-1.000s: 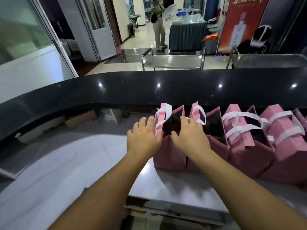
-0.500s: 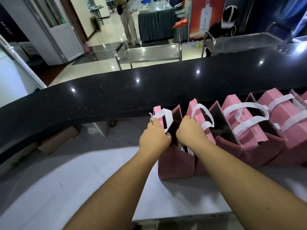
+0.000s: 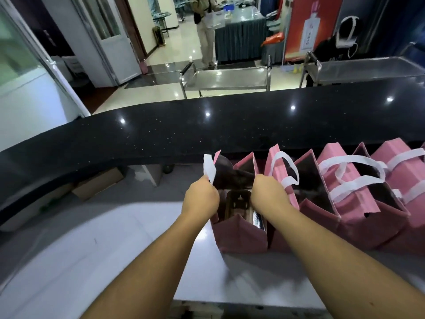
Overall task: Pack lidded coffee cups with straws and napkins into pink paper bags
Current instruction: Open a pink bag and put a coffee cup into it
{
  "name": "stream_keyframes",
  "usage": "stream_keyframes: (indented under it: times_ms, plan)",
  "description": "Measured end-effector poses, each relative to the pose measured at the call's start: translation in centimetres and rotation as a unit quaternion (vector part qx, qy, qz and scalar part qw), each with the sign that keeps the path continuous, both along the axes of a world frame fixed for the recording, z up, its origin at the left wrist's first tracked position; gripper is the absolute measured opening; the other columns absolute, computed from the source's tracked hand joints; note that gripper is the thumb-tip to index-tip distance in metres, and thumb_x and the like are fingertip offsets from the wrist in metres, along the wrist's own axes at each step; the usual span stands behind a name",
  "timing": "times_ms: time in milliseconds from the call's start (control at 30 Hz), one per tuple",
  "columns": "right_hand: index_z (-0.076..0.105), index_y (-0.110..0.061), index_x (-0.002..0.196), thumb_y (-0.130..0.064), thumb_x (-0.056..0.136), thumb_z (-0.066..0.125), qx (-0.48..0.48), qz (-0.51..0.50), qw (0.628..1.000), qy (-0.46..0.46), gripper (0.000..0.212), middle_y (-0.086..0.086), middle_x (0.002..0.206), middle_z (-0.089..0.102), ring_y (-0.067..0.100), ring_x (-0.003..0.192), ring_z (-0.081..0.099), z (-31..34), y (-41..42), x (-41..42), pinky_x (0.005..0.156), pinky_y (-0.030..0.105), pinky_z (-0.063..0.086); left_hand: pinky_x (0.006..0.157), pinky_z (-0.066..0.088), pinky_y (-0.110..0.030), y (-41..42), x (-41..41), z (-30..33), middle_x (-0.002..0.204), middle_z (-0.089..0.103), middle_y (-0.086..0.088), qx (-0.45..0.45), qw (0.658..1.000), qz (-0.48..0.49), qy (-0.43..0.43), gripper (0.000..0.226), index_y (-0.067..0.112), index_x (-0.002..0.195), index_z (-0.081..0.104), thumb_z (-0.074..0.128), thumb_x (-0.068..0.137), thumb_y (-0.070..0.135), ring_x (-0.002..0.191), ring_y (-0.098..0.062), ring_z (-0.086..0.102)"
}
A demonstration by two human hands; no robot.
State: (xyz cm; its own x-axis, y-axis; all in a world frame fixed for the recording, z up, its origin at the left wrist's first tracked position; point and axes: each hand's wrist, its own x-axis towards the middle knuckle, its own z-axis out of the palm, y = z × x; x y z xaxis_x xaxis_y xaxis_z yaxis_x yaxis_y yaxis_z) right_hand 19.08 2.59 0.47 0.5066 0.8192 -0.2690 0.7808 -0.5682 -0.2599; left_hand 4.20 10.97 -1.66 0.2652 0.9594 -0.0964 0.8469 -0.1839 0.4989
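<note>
Head view. I see a row of pink paper bags standing upright on the pale worktop (image 3: 69, 261), running from frame centre out to the right edge, just below the black counter ledge (image 3: 161, 134). Row's long axis: left to right across the frame. All mouths point up toward the camera.

Leftmost bag (image 3: 241, 236) sits at frame centre. My left hand (image 3: 201, 199) is clenched on its left rim, near the white handle strip (image 3: 208, 168) that sticks up above the fist. My right hand (image 3: 268, 194) is clenched on the opposite rim. The two fists are apart with the bag mouth spread between them, so the opening is stretched left-right.

Inside the leftmost bag: a dark object low down, with a shiny patch beside it. Too dim and blurred to identify; I cannot tell whether it is a cup.

Second bag (image 3: 282, 199) touches the first on its right, with a white loop handle (image 3: 285, 169) draped over its mouth. Third bag (image 3: 354, 203) and fourth bag (image 3: 400, 162) follow, tilted rightward, white handles lying across them.

Upper frame: steel trolley (image 3: 225, 77) and a standing person (image 3: 207, 31) on the far floor.
</note>
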Motion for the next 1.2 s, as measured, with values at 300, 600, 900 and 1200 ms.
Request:
stream_keyframes:
  times_ms: [300,600,900,1200]
  plan:
    - [0.065,-0.009,0.103,-0.006,0.091,0.052,0.118,0.133,0.984,0.012,0.018,0.015,0.099,0.072,0.039,0.087,0.068,-0.8,-1.3,-3.6,0.066,0.034,0.045,0.070,0.054,-0.037,-7.1,-9.6,1.8,0.092,0.068,-0.007,-0.001,0.988,0.132,-0.074,0.019,0.017,0.100,0.061,0.043,0.096,0.023,0.080,-0.027,0.064]
    - [0.063,-0.015,0.087,-0.009,0.086,0.056,0.097,0.312,0.944,0.033,0.009,0.004,0.079,0.061,0.026,0.066,0.057,-1.1,-3.5,-17.6,0.058,0.029,0.043,0.062,0.039,-0.030,-17.9,-22.4,2.4,0.082,0.061,-0.004,0.004,0.944,0.318,-0.090,0.020,0.018,0.078,0.055,0.049,0.097,0.023,0.073,-0.021,0.057]
    - [0.058,-0.025,0.091,-0.017,0.096,0.058,0.117,0.427,0.894,0.063,0.009,-0.004,0.077,0.058,0.007,0.060,0.051,-0.8,-9.7,-36.7,0.045,0.019,0.031,0.054,0.035,-0.025,-30.7,-39.3,2.1,0.075,0.061,0.002,0.038,0.874,0.469,-0.122,0.026,0.020,0.077,0.053,0.051,0.099,0.033,0.069,-0.016,0.058]
    - [0.062,-0.020,0.102,-0.021,0.100,0.054,0.078,0.548,0.825,0.113,0.008,-0.001,0.089,0.066,0.011,0.068,0.058,-1.7,-17.3,-55.9,0.050,0.022,0.038,0.056,0.043,-0.027,-43.5,-55.3,0.8,0.080,0.069,0.004,0.028,0.802,0.573,-0.165,0.023,0.024,0.098,0.067,0.047,0.094,0.035,0.072,-0.016,0.065]
